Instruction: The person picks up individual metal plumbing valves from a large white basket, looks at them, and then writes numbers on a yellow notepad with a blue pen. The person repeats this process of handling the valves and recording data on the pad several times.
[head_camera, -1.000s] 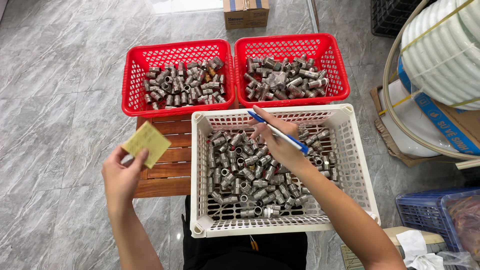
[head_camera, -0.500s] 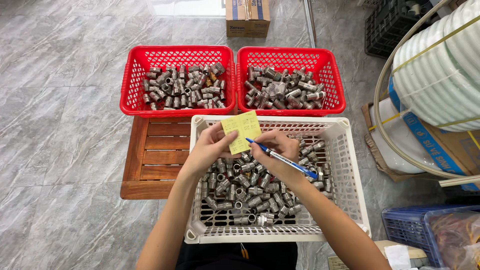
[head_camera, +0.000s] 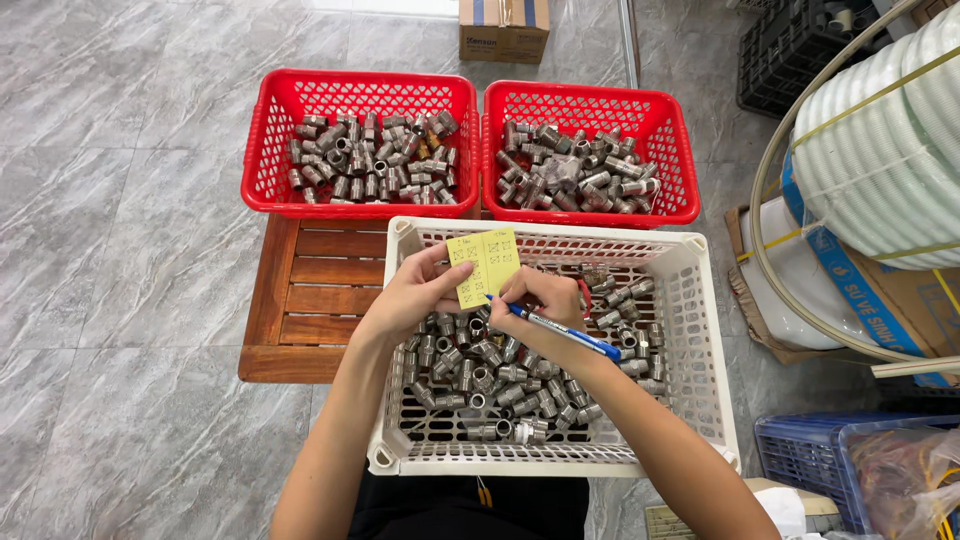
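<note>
My left hand (head_camera: 415, 293) pinches a small yellow paper slip (head_camera: 483, 262) above the white plastic basket (head_camera: 700, 360). The right hand (head_camera: 545, 300) grips a blue pen (head_camera: 560, 331), its tip touching the slip's lower edge. Both hands hover over the basket, which holds several grey metal pipe fittings (head_camera: 480, 375).
Two red baskets (head_camera: 262, 150) (head_camera: 675, 140) of similar metal fittings stand side by side beyond. A wooden pallet (head_camera: 300, 300) lies under them at left. A coiled white hose (head_camera: 880, 150), a cardboard box (head_camera: 503, 28), a black crate (head_camera: 790, 50) and a blue crate (head_camera: 800, 455) are around.
My left hand brought the yellow slip from the left over the white basket. The right hand turned the pen and set its tip against the slip.
</note>
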